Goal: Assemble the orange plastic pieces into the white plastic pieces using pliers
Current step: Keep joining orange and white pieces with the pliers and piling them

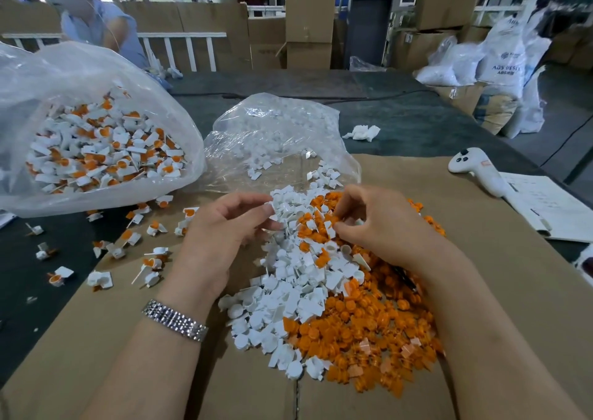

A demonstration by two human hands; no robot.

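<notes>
Our left hand [229, 223], with its metal-link wristwatch [176, 320], pinches a small white plastic piece [272, 209] between thumb and fingertips at the far edge of the heap of loose white plastic pieces [288, 304]. Our right hand [378, 223] curls its fingers into the mound of small orange plastic pieces [369, 333] to the right, apparently closing on one, though we cannot tell if it holds anything yet. Both piles lie on the flat brown cardboard sheet [500, 278]. Finished parts fill the clear plastic bag [96, 137] at far left. No pliers are clearly visible. We risk grabbing several orange pieces together or scattering the mixed border.
</notes>
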